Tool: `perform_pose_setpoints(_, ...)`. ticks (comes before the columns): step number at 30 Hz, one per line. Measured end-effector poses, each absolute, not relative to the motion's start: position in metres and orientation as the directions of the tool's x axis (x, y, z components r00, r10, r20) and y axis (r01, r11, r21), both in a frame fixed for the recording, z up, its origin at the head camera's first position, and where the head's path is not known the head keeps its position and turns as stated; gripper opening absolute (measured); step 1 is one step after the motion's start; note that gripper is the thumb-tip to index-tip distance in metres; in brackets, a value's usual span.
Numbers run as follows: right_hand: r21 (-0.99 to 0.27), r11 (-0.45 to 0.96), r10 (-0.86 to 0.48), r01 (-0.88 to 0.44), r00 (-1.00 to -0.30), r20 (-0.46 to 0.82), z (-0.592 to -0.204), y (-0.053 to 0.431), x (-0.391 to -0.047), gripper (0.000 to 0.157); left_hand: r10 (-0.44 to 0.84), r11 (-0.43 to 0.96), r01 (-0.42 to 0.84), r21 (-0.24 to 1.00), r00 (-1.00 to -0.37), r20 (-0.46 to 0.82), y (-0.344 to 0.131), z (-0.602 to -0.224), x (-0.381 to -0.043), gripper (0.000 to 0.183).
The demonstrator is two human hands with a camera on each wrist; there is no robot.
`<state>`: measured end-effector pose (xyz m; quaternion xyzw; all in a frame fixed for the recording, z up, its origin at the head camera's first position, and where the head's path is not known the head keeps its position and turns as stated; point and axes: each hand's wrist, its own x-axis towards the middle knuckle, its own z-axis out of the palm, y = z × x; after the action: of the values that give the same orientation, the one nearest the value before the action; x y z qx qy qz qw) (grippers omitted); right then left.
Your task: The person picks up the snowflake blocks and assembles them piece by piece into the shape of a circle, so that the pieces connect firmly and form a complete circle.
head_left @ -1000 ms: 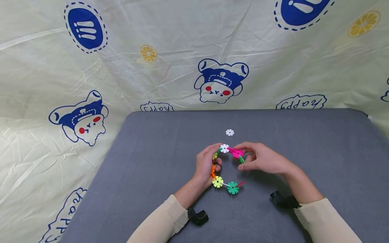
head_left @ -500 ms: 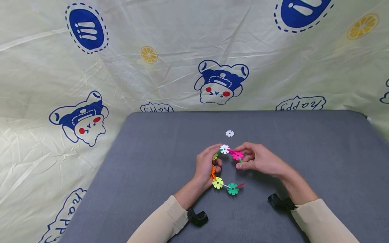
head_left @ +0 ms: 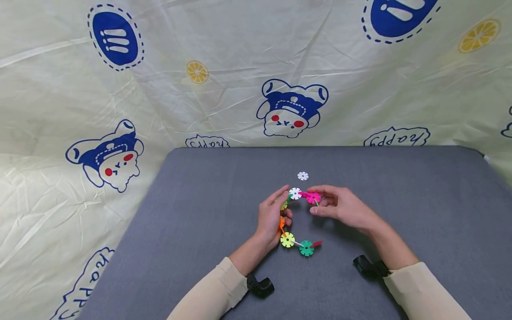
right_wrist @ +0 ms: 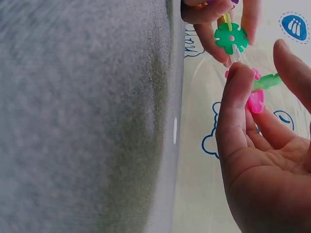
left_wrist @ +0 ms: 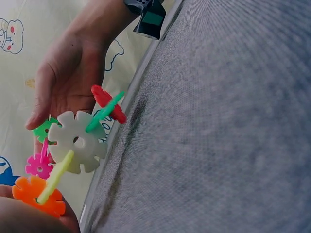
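A curved chain of colourful notched plastic discs hangs between the hands in the head view. My left hand (head_left: pixel 269 218) grips its left side, around an orange disc (head_left: pixel 282 222). Below hang a yellow disc (head_left: pixel 287 240), a teal disc (head_left: pixel 306 248) and a red disc (head_left: pixel 317 244) at one end. At the upper end follow a white disc (head_left: pixel 295 194), a pink disc (head_left: pixel 314 198) and a green disc (right_wrist: pixel 268 81). My right hand (head_left: pixel 346 209) holds that end with curled fingers on the pink disc; in the right wrist view its thumb stands apart from the green disc.
One loose white disc (head_left: pixel 302 176) lies on the grey table (head_left: pixel 216 191) beyond the hands. A printed pale sheet (head_left: pixel 232 106) hangs behind the table's far edge. Black wrist cameras, such as the left one (head_left: pixel 261 286), sit below both hands.
The right hand's thumb and fingers have shifted slightly left and up around the pink and green discs. The upper chain end has risen a little. The left hand keeps its grip.
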<state>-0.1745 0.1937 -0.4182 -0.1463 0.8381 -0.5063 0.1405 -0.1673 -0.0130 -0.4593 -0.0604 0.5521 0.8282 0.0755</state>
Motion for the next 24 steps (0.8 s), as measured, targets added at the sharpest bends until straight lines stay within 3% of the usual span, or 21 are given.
perform_pose_setpoints(7,-0.886,0.452,-0.377,-0.107,-0.923,-0.081,-0.4176,0.1967,-0.1767,0.059,-0.002,-0.152,-0.075,0.986,-0.997,-0.076,-0.013,-0.4621,-0.1662,0.032)
perform_pose_setpoints(14,-0.884,0.459,-0.382,-0.088,-0.918,-0.107,-0.4204,0.2013,-0.1776,0.057,0.091,0.015,-0.016,1.0,-0.996,-0.018,-0.0148,-0.4611,-0.1639,0.03)
perform_pose_setpoints(19,-0.896,0.442,-0.406,-0.049,-0.901,-0.151,-0.4231,0.2005,-0.178,0.056,0.119,0.028,-0.038,0.999,-0.992,-0.041,-0.0129,-0.4599,-0.1635,0.033)
perform_pose_setpoints(24,-0.914,0.401,-0.426,-0.059,-0.896,-0.129,-0.4236,0.1989,-0.1797,0.053,0.107,-0.078,-0.033,0.996,-0.994,-0.024,-0.0099,-0.4613,-0.1652,0.024)
